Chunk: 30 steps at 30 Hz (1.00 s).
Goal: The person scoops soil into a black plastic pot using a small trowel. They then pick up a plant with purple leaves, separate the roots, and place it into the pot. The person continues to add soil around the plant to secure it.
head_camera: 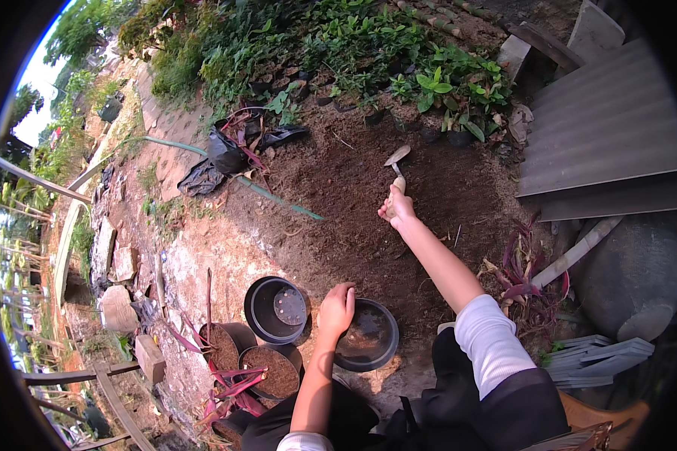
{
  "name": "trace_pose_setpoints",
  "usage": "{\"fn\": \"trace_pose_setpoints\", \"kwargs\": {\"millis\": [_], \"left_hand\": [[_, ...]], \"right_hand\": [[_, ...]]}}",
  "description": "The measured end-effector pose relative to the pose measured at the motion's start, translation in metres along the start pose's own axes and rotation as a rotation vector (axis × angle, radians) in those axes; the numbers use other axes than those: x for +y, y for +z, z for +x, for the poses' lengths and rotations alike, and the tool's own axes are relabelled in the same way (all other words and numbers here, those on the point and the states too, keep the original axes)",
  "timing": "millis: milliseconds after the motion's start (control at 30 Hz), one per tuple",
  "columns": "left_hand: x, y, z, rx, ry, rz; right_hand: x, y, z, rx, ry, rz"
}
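Note:
My right hand [398,207] is closed around the handle of a hand trowel [398,157], its blade just above a patch of dark loose soil [338,163]. At the near side of the soil, my left hand [336,310] rests at the rim of a black plastic pot [366,335] with a little soil at its bottom; whether the fingers grip the rim cannot be told. Left of it lies an empty black pot [275,310] with holes in its base. Two pots filled with brown soil, a nearer one [271,372] and a farther one [224,345], stand beside purple-leaved cuttings [242,389].
Green seedlings in black bags [366,62] line the far side. A green hose [276,198] and a black plastic bag [225,153] lie at left. Corrugated sheets [609,118], a large grey vessel [632,270] and stacked grey tiles [598,358] stand at right.

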State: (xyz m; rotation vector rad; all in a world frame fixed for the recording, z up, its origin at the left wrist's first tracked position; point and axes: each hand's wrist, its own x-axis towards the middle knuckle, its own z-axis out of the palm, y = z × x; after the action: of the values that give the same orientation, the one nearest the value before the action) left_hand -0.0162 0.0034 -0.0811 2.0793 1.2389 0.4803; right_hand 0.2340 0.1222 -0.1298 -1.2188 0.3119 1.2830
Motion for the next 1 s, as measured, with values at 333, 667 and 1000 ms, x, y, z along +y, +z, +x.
{"fn": "trace_pose_setpoints", "kwargs": {"millis": [333, 667, 1000], "left_hand": [[-0.005, 0.001, 0.007, -0.017, -0.024, 0.03], [-0.006, -0.002, 0.009, -0.04, -0.011, 0.063], [-0.003, 0.0, 0.01, -0.037, -0.034, 0.07]], "right_hand": [[-0.1, -0.111, -0.1, -0.145, -0.269, -0.873], [-0.198, -0.1, 0.022, 0.421, -1.329, -2.321], [-0.151, -0.162, 0.025, 0.184, -1.39, -2.441]]}}
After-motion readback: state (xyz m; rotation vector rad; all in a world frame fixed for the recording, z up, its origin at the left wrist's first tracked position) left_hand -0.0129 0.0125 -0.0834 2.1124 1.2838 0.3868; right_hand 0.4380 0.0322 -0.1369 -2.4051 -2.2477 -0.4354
